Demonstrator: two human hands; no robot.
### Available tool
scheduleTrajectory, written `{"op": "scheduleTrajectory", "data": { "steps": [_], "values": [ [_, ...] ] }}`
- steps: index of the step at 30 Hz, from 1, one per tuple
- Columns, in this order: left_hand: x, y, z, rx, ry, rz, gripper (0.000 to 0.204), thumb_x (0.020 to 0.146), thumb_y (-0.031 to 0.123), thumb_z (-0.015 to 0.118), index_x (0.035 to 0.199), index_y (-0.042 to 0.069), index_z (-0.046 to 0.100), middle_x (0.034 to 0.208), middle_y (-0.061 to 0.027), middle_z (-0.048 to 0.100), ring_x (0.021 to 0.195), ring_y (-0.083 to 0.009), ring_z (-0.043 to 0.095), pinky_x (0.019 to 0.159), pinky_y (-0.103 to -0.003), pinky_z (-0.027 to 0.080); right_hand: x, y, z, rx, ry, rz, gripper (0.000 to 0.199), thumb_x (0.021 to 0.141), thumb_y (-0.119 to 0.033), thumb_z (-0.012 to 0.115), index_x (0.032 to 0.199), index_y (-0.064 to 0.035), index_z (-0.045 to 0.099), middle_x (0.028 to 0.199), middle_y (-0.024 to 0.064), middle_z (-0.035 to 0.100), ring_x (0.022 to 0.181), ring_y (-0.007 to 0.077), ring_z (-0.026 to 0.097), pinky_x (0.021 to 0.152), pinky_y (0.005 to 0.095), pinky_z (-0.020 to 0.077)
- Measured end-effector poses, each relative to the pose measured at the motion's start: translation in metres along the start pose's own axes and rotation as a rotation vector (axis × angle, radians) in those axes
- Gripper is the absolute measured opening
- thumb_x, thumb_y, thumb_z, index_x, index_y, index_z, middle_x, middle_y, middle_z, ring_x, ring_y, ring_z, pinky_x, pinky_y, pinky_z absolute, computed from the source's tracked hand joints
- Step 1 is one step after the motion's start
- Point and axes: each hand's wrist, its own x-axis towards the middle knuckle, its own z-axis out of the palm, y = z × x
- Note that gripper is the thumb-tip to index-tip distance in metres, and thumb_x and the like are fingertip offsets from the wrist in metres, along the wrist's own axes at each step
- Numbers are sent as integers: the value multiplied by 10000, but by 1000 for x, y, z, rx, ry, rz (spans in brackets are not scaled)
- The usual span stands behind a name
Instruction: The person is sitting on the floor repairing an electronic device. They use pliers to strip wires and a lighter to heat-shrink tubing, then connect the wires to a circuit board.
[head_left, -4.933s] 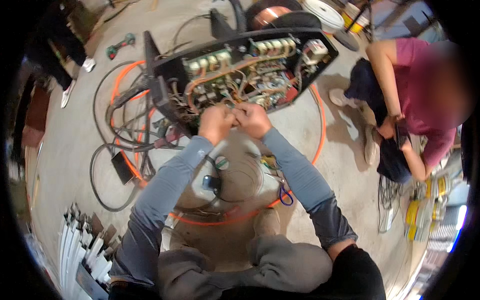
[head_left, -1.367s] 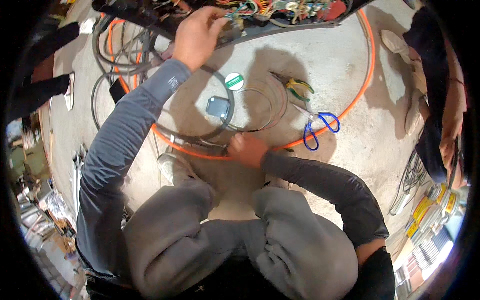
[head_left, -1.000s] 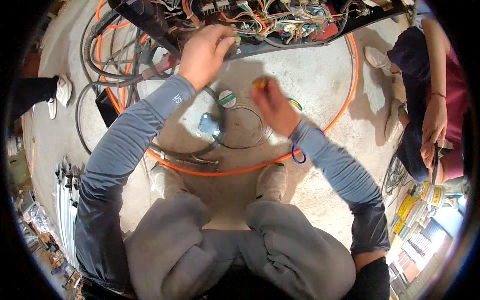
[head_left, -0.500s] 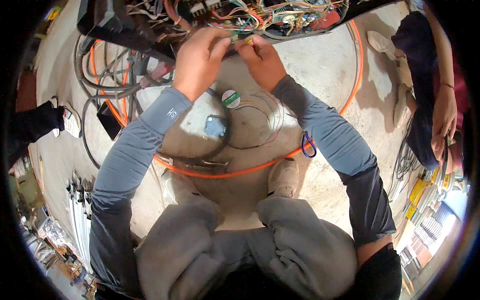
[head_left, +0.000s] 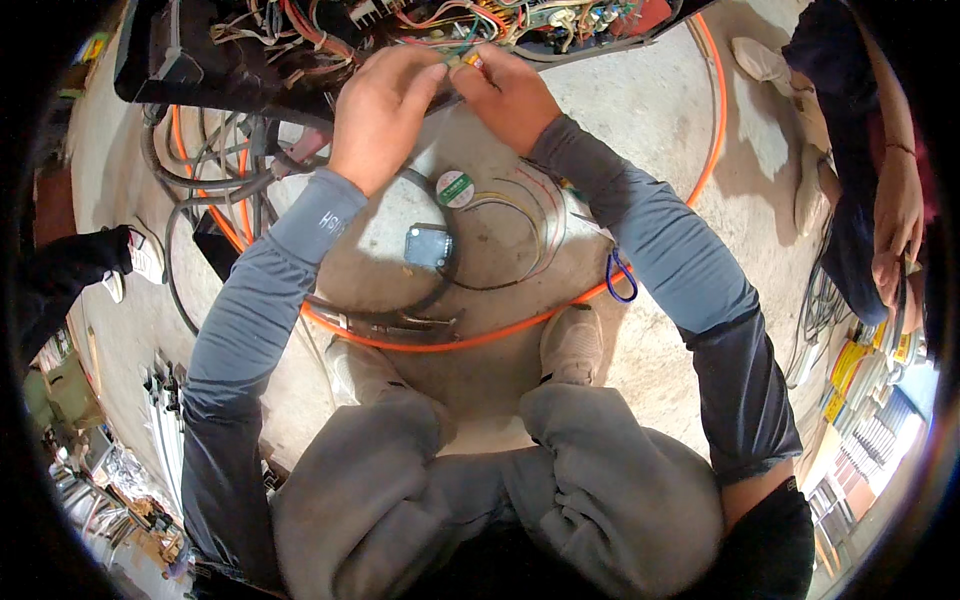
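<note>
Squatting over a concrete floor (head_left: 690, 130), both knees drawn up, two shoes planted just inside one orange cable loop (head_left: 716, 120) ringing the work area. Reaching forward to one open black chassis (head_left: 200, 60) stuffed with coloured wiring, standing at the top of the view. Curling the left hand (head_left: 380, 115), fingers bent and closed, thumb and forefinger pinching toward thin wires (head_left: 462, 52) at the chassis edge. Meeting it with the right hand (head_left: 505, 95), also closed, fingertips nipping something small with an orange-yellow tip (head_left: 470, 62); not telling exactly what that piece is. Nearly touching, the two hands, right above the wire ends. Trailing a bundle of grey and black cables (head_left: 210, 180) from the chassis on the left. Lying on the floor between the arms: one small blue-grey box (head_left: 428, 246), one round green-and-white disc (head_left: 455, 188) just above it, one coil of thin coloured wires (head_left: 530, 225) beside both. Peeking from under the right forearm, one blue scissor handle (head_left: 620, 280). Sitting at the right edge, another person (head_left: 880, 190).
</note>
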Motion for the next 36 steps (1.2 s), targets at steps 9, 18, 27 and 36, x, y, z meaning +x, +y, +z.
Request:
{"op": "scheduleTrajectory", "data": {
  "steps": [9, 18, 27, 36],
  "values": [
    [2, 8, -3, -40, -14, 5, 197, 977, 186, 687, 1097, 32, 717, 985, -131, 698, 854, -266, 683, 767, -356, 547, 5, 1, 1, 22, 4, -59, 336, 966, -324, 609, 1040, 3, 624, 843, 247, 668, 803, 422, 676, 707, 481, 534],
    [2, 0, 0, 44, 14, 70, 180, 985, 177, 714, 1091, 32, 727, 948, -77, 697, 760, -150, 655, 699, -286, 533, 5, 4, 0, -3, 13, -127, 332, 973, -350, 614, 1025, -22, 624, 844, 218, 669, 801, 418, 671, 706, 480, 532],
    [3, -3, 0, 105, 26, 87, 181, 984, 187, 717, 1090, 41, 732, 945, -76, 701, 755, -146, 661, 696, -288, 538, 5, 2, 3, 24, 43, -106, 379, 972, -401, 616, 988, -23, 611, 834, 201, 668, 811, 392, 683, 717, 484, 529],
    [0, 4, -3, 25, 13, 20, 182, 988, 187, 716, 1075, 28, 721, 917, -65, 677, 738, -132, 641, 682, -278, 521, -39, 7, -8, -111, -201, 233, 488, 990, -516, 611, 985, -30, 658, 852, 188, 691, 817, 376, 695, 706, 463, 537]
  ]
}}
